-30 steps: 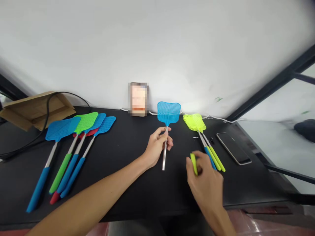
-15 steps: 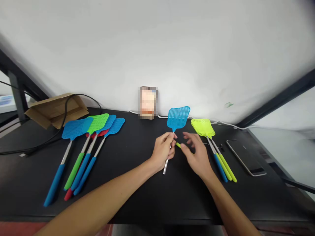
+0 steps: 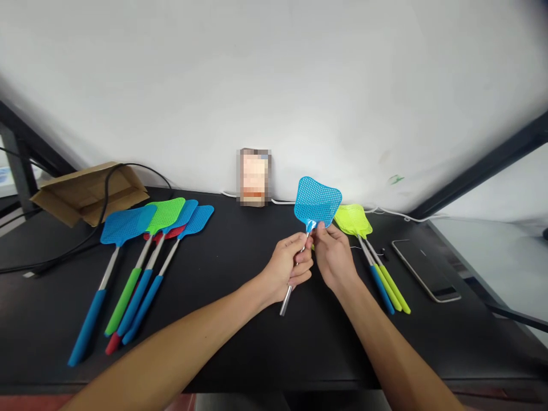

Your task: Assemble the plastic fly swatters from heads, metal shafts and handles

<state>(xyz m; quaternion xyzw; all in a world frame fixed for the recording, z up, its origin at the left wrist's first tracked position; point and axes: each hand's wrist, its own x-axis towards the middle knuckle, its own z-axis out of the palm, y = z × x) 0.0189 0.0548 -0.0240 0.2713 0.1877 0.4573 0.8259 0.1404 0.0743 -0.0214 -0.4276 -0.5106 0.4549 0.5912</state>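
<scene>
A blue fly swatter (image 3: 318,200) is up off the table, its mesh head raised toward the wall. My left hand (image 3: 286,265) is closed around its metal rod, and the rod's bare end sticks out below the fist. My right hand (image 3: 336,256) pinches the swatter at the lower edge of its head, beside the neck. Between the hands shows a sliver of a yellow-green piece (image 3: 313,248), mostly hidden by my right hand. Just right of that hand lie swatters with yellow-green heads (image 3: 353,220), their grips blue and yellow-green.
Several blue, green and red swatters (image 3: 166,214) lie fanned on the black table (image 3: 240,337) at left. Behind them are an open cardboard box (image 3: 92,191) and a black cable (image 3: 107,185). A phone (image 3: 426,271) lies at right. A blurred-out packet (image 3: 254,178) leans on the wall.
My right hand has moved in from the right and closed on the base of the swatter head. The swatter has come up slightly nearer, its head shifted a little right.
</scene>
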